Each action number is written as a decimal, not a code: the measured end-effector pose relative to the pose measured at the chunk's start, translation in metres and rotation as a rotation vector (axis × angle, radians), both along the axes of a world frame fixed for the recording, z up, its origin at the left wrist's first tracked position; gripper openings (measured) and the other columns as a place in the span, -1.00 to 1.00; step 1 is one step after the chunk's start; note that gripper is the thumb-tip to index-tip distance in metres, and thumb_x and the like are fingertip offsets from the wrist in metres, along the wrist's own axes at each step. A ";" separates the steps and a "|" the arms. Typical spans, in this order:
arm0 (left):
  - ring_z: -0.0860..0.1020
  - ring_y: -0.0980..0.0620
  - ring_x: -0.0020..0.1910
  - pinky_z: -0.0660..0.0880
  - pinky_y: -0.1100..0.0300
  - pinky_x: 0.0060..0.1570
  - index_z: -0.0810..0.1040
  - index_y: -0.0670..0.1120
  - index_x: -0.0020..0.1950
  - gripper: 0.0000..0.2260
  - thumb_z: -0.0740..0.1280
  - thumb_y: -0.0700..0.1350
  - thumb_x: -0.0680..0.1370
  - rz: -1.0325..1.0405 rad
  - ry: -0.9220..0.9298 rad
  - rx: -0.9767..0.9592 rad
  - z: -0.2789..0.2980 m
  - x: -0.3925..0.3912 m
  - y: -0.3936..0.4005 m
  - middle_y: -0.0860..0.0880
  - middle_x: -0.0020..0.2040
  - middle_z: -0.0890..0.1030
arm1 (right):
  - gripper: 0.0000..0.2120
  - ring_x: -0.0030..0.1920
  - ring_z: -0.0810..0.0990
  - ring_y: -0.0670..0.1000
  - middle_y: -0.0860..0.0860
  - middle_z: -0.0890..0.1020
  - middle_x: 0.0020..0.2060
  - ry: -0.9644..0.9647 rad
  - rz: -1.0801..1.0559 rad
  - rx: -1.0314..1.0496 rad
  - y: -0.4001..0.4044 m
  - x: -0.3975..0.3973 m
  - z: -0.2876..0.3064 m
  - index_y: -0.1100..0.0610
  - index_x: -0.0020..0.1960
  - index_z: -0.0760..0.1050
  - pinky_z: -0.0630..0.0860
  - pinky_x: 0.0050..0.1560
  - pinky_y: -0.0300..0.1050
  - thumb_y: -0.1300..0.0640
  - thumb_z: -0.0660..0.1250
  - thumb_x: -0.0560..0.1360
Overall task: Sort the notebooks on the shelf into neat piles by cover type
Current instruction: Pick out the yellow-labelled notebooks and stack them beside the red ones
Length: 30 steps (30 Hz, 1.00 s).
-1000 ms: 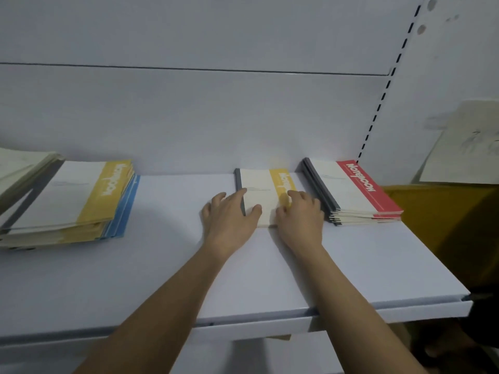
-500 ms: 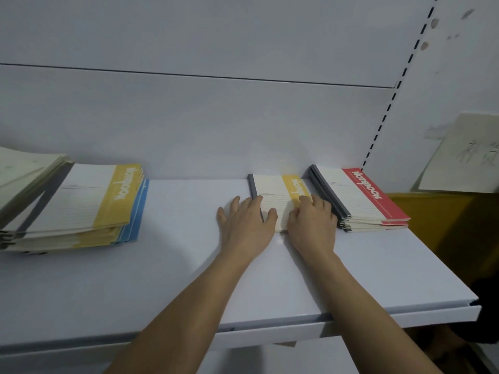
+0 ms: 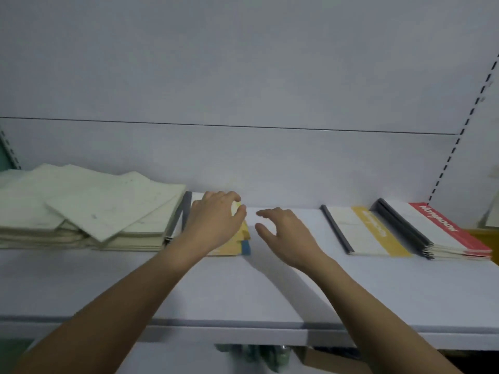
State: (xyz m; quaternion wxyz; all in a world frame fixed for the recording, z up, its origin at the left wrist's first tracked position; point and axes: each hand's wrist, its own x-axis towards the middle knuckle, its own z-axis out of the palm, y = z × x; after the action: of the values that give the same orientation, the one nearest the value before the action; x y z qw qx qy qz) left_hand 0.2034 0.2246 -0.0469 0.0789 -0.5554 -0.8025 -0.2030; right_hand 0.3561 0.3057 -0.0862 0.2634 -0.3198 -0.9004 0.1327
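My left hand (image 3: pixel 214 222) lies on top of the mixed pile of yellow- and blue-banded notebooks (image 3: pixel 240 242), fingers curled over its right edge. Just right of that pile my right hand (image 3: pixel 283 234) hovers above the bare shelf with fingers loosely spread, holding nothing. Further right a single yellow-banded notebook (image 3: pixel 361 230) with a grey spine lies flat. Beside it stands a neat pile of red-banded notebooks (image 3: pixel 437 228). At the far left sits an untidy heap of plain cream notebooks (image 3: pixel 89 209).
The white shelf (image 3: pixel 243 287) has a back wall close behind the piles and a front edge near my forearms. A slotted upright (image 3: pixel 456 141) runs up at the right. A yellow box (image 3: pixel 486 238) sits past the red pile.
Both hands left the single yellow-banded notebook and moved left. My left hand now lies on the mixed pile and my right hand hovers beside it. The view swung left, revealing the cream heap.
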 end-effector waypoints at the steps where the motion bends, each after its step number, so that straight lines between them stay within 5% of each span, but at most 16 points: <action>1: 0.40 -0.04 0.30 0.34 0.05 0.20 0.47 0.06 0.30 -0.67 0.11 0.13 0.62 0.034 0.023 -0.034 0.004 -0.018 -0.015 0.03 0.27 0.55 | -0.60 0.30 0.40 0.05 -0.03 0.50 0.29 -0.032 0.028 0.013 -0.009 -0.019 0.002 0.01 0.37 0.42 0.37 0.25 0.00 -0.12 0.16 0.60; 6: 0.44 -0.08 0.23 0.38 0.02 0.13 0.51 0.06 0.25 -0.70 0.12 0.11 0.61 0.099 0.015 -0.084 0.003 -0.092 -0.073 0.01 0.20 0.57 | -0.44 0.41 0.28 0.07 -0.01 0.37 0.41 -0.288 0.091 0.085 -0.040 -0.101 0.007 0.00 0.42 0.35 0.30 0.34 0.05 -0.30 0.12 0.55; 10: 0.45 -0.07 0.24 0.41 0.00 0.19 0.51 0.05 0.27 -0.71 0.15 0.06 0.62 0.037 -0.052 -0.057 -0.002 -0.115 -0.087 0.01 0.23 0.57 | -0.44 0.36 0.30 0.08 -0.03 0.41 0.24 -0.410 0.086 -0.020 -0.050 -0.127 -0.001 0.01 0.23 0.38 0.27 0.30 0.10 -0.39 0.01 0.52; 16: 0.52 -0.01 -0.04 0.48 0.05 -0.02 0.61 -0.04 0.03 -0.80 0.20 -0.07 0.60 -0.091 -0.186 0.180 -0.015 -0.119 -0.101 0.03 -0.08 0.64 | -0.30 0.54 0.04 -0.04 -0.16 0.14 0.53 -0.328 0.066 -0.004 -0.097 -0.094 -0.018 -0.15 0.52 0.13 0.02 0.48 0.00 -0.43 -0.09 0.47; 19: 0.56 0.00 -0.23 0.51 0.12 -0.18 0.62 -0.03 -0.11 -0.82 0.24 -0.07 0.57 -0.107 -0.389 0.169 -0.015 -0.112 -0.103 0.04 -0.26 0.63 | -0.31 0.54 0.00 -0.06 -0.15 0.09 0.55 -0.385 0.057 -0.030 -0.106 -0.086 -0.011 -0.14 0.54 0.09 0.00 0.49 -0.02 -0.41 0.01 0.49; 21: 0.60 0.00 -0.29 0.54 0.14 -0.27 0.63 -0.04 -0.20 -0.80 0.25 -0.07 0.54 -0.117 -0.492 0.115 -0.011 -0.109 -0.101 0.01 -0.31 0.65 | -0.39 0.47 0.17 0.00 -0.07 0.28 0.47 -0.390 0.062 -0.004 -0.109 -0.089 -0.004 -0.06 0.48 0.24 0.15 0.41 0.00 -0.35 0.02 0.54; 24: 0.58 0.01 -0.44 0.43 0.28 -0.48 0.65 -0.14 -0.18 -0.67 0.20 0.02 0.59 -0.121 -0.755 0.007 -0.001 -0.108 -0.105 -0.07 -0.30 0.69 | -0.52 0.13 0.46 0.01 -0.06 0.57 0.06 -0.218 0.035 -0.135 -0.115 -0.091 0.010 -0.05 0.14 0.46 0.36 0.13 0.02 -0.31 -0.08 0.57; 27: 0.69 -0.13 -0.25 0.58 0.18 -0.32 0.59 -0.18 0.03 -0.55 0.13 0.17 0.64 -0.175 -1.192 -0.073 0.006 -0.103 -0.110 -0.20 -0.13 0.70 | -0.50 -0.15 0.46 0.00 -0.11 0.53 -0.28 0.072 -0.034 -0.372 -0.119 -0.092 0.020 -0.05 -0.21 0.46 0.36 -0.12 -0.09 -0.32 -0.08 0.57; 30: 0.67 -0.20 -0.11 0.63 -0.03 -0.13 0.53 -0.20 0.13 -0.55 0.16 0.18 0.63 -0.279 -1.665 -0.025 0.004 -0.095 -0.105 -0.21 -0.06 0.66 | -0.42 -0.04 0.55 -0.09 -0.18 0.65 -0.11 0.141 0.042 -0.358 -0.129 -0.097 0.021 -0.11 0.01 0.59 0.45 0.00 -0.12 -0.38 -0.11 0.54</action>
State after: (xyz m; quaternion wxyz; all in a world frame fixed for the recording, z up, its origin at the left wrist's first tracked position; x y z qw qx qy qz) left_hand 0.1080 0.1198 -0.0425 -0.5702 -0.3193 -0.5251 -0.5452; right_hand 0.2594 0.1772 -0.0647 0.2620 -0.3324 -0.8483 0.3184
